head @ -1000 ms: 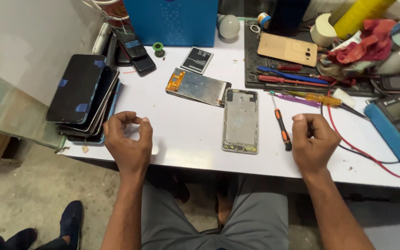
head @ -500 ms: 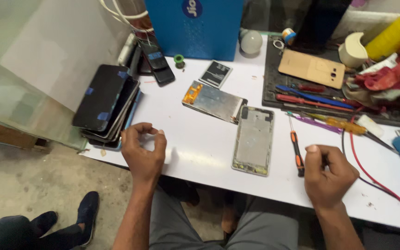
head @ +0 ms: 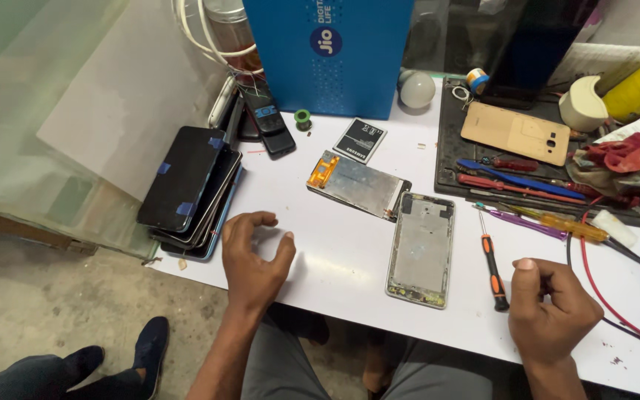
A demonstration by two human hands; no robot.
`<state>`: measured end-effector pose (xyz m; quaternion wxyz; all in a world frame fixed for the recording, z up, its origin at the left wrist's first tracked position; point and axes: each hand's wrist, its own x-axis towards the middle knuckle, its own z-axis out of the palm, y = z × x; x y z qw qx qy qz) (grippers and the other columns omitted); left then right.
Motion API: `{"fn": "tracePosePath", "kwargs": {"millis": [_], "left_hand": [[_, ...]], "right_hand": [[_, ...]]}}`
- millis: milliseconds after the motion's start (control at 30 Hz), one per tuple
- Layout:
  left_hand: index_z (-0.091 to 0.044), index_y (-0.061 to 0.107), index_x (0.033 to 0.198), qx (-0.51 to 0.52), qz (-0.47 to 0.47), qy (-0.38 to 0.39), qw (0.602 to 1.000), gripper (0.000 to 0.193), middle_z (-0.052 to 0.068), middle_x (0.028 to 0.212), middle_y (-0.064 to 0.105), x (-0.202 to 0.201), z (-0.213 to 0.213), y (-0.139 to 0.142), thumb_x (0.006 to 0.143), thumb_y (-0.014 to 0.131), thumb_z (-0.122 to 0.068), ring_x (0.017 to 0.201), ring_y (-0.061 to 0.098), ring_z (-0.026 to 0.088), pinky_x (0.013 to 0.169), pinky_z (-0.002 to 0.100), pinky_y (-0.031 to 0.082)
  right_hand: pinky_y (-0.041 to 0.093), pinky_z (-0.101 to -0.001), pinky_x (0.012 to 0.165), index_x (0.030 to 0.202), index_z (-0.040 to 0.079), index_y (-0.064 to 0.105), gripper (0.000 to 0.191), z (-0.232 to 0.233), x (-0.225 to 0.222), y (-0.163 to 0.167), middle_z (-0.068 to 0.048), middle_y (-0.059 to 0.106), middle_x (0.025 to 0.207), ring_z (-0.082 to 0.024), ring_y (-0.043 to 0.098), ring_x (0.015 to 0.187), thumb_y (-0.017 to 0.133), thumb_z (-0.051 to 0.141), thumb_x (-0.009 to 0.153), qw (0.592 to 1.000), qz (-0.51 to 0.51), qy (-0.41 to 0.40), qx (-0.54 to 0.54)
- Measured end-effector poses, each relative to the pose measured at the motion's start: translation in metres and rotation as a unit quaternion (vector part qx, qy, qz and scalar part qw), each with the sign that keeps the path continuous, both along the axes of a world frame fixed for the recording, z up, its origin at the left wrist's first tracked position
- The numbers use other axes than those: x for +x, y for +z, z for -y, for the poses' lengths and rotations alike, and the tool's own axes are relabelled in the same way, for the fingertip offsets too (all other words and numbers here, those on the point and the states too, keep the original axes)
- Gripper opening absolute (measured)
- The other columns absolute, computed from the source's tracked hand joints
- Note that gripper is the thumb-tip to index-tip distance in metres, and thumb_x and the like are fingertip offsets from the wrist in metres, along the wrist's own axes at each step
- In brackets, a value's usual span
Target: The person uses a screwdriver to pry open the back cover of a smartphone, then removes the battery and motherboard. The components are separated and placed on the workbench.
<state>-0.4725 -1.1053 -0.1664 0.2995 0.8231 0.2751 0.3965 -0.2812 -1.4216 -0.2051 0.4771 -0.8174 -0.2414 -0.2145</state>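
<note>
My left hand [head: 253, 259] hovers over the white table [head: 335, 259] near its front edge, fingers curled but apart, with nothing in it. It is just right of a stack of dark phone screens [head: 190, 189]. My right hand [head: 553, 311] rests at the front right in a loose fist, and I see nothing in it. An orange-and-black screwdriver [head: 492, 270] lies just left of that hand. Between my hands lies a bare phone frame [head: 420, 248]. Behind the frame is a display panel with an orange flex [head: 357, 185].
A phone battery [head: 359, 141], a green spool [head: 303, 118] and dark phones [head: 268, 126] lie before a blue box [head: 331, 52]. At the right, a black mat [head: 450, 155] holds a gold back cover [head: 516, 133] and tools. A red wire [head: 594, 259] runs past my right hand.
My left hand's fingers have spread apart; before, they were pinched on a small white piece that I no longer see. The right hand stays curled beside the screwdriver.
</note>
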Motion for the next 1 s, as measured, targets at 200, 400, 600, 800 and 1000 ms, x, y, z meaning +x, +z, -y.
{"fn": "tracePosePath", "kwargs": {"millis": [200, 400, 600, 800, 1000], "left_hand": [[-0.006, 0.057, 0.137, 0.120, -0.106, -0.208, 0.965, 0.071, 0.014, 0.123, 0.067, 0.044, -0.030, 0.033, 0.073, 0.082, -0.022, 0.123, 0.055, 0.033, 0.104, 0.048, 0.042], [-0.010, 0.053, 0.144, 0.160, -0.263, -0.300, 0.903, 0.089, 0.016, 0.123, 0.068, 0.114, -0.055, 0.048, 0.061, 0.085, -0.022, 0.119, 0.054, 0.035, 0.100, 0.048, 0.041], [-0.008, 0.057, 0.140, 0.149, -0.324, -0.306, 0.883, 0.088, 0.014, 0.120, 0.069, 0.128, -0.060, 0.048, 0.059, 0.087, -0.025, 0.115, 0.055, 0.033, 0.100, 0.044, 0.043], [-0.008, 0.061, 0.135, 0.155, -0.338, -0.312, 0.875, 0.088, 0.010, 0.120, 0.071, 0.128, -0.060, 0.050, 0.055, 0.091, -0.031, 0.119, 0.055, 0.031, 0.103, 0.044, 0.042], [-0.007, 0.061, 0.134, 0.152, -0.318, -0.337, 0.873, 0.091, 0.012, 0.129, 0.067, 0.131, -0.062, 0.047, 0.054, 0.093, -0.034, 0.122, 0.055, 0.032, 0.103, 0.044, 0.042]], "right_hand": [[0.044, -0.0190, 0.055, 0.094, -0.004, 0.072, 0.024, -0.013, -0.002, 0.022, -0.006, 0.067, 0.071, -0.007, 0.060, 0.059, 0.069, 0.011, 0.112, 0.999, 0.035, 0.022, 0.006], [0.041, -0.0205, 0.051, 0.090, -0.003, 0.071, 0.024, -0.028, -0.009, 0.048, -0.005, 0.065, 0.067, -0.006, 0.056, 0.054, 0.069, 0.011, 0.110, 0.999, 0.050, 0.019, 0.003], [0.040, -0.0201, 0.048, 0.093, -0.001, 0.071, 0.020, -0.032, -0.010, 0.057, -0.004, 0.064, 0.066, -0.006, 0.055, 0.053, 0.068, 0.012, 0.109, 0.998, 0.056, 0.029, -0.002], [0.041, -0.0200, 0.049, 0.094, -0.002, 0.071, 0.020, -0.029, -0.010, 0.052, -0.004, 0.064, 0.066, -0.006, 0.056, 0.053, 0.068, 0.012, 0.109, 0.998, 0.057, 0.031, -0.009], [0.043, -0.0198, 0.052, 0.091, -0.003, 0.071, 0.023, -0.028, -0.010, 0.047, -0.004, 0.065, 0.067, -0.006, 0.057, 0.055, 0.069, 0.012, 0.109, 0.998, 0.049, 0.031, -0.005]]}}
